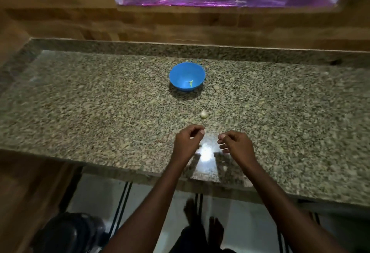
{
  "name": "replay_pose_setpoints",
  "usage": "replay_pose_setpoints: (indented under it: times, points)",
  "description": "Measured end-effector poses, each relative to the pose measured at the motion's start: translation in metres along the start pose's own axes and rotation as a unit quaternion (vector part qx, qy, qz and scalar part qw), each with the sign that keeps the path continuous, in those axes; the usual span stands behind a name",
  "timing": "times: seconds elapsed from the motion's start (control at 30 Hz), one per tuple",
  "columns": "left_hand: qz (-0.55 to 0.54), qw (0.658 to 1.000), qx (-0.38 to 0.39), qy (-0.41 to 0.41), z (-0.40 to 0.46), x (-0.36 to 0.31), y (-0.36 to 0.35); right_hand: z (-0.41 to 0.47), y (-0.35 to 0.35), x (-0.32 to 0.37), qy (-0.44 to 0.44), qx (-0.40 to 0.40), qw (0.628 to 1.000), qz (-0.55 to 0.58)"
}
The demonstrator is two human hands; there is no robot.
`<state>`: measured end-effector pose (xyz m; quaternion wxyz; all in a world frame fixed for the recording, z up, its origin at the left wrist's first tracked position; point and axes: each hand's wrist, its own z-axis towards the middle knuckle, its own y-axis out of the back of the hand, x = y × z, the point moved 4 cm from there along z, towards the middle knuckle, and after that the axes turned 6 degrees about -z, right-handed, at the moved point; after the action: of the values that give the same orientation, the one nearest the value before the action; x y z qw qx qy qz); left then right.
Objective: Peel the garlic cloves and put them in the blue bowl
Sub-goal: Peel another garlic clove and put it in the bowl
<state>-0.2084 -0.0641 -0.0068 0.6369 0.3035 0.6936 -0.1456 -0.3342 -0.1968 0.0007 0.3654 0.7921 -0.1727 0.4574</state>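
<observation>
With both hands, left [188,138] and right [233,142], loosely curled and holding nothing, we should reach past them, pinch the garlic bulb [203,114] on the tabletop [100,112] and split off cloves for the blue bowl [187,76].

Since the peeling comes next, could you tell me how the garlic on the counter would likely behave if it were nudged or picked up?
The garlic looks small and rounded, so it is probably light and apt to roll on the polished granite counter. Its pale, papery-looking skin may flake or slip under the fingers.
</observation>
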Motion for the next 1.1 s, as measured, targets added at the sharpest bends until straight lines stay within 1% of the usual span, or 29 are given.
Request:
replay_pose_setpoints:
  times: [0.07,0.1,0.17,0.2,0.23,0.27,0.37,0.43,0.53,0.6,0.67,0.73,0.83,0.97,1.03,1.1]
  points:
    - [0.110,0.993,0.033,-0.025,0.024,0.011,-0.015,0.022,0.000,-0.013,-0.015,-0.009,0.999,-0.031]
    - [0.194,0.979,0.050,-0.045,0.036,0.019,-0.021,0.033,-0.001,-0.016,-0.013,-0.020,0.998,-0.050]
    - [0.368,0.925,0.079,-0.059,0.056,0.034,-0.029,0.055,-0.003,-0.021,-0.008,-0.039,0.994,-0.105]
    - [0.427,0.899,0.083,-0.047,0.063,0.040,-0.030,0.066,-0.004,-0.021,-0.008,-0.045,0.990,-0.137]
    - [0.461,0.883,0.081,-0.039,0.069,0.046,-0.029,0.078,-0.005,-0.020,-0.003,-0.059,0.983,-0.173]
    - [0.475,0.876,0.074,-0.045,0.073,0.049,-0.027,0.090,-0.007,-0.018,0.008,-0.072,0.976,-0.204]
    - [0.485,0.869,0.045,-0.092,0.083,0.052,-0.022,0.121,-0.014,-0.006,0.036,-0.088,0.959,-0.268]
    - [0.485,0.866,0.040,-0.117,0.089,0.054,-0.017,0.135,-0.019,0.002,0.070,-0.091,0.948,-0.298]
    - [0.463,0.872,0.040,-0.152,0.100,0.054,-0.010,0.159,-0.026,0.012,0.109,-0.083,0.932,-0.336]
    - [0.441,0.881,0.041,-0.165,0.106,0.053,-0.007,0.171,-0.028,0.019,0.109,-0.077,0.927,-0.350]
    - [0.426,0.887,0.040,-0.172,0.111,0.052,-0.005,0.181,-0.026,0.028,0.094,-0.090,0.934,-0.333]
    - [0.418,0.890,0.047,-0.177,0.116,0.053,-0.004,0.189,-0.024,0.046,0.089,-0.120,0.946,-0.288]
    - [0.413,0.893,0.054,-0.170,0.122,0.052,-0.004,0.205,-0.030,0.084,0.126,-0.151,0.951,-0.239]
    - [0.412,0.896,0.060,-0.158,0.124,0.052,-0.003,0.227,-0.058,0.136,0.177,-0.122,0.955,-0.207]
    - [0.407,0.898,0.064,-0.154,0.126,0.054,-0.002,0.239,-0.071,0.148,0.181,-0.083,0.955,-0.220]
    - [0.386,0.907,0.063,-0.155,0.129,0.056,-0.001,0.247,-0.078,0.150,0.176,-0.053,0.954,-0.237]
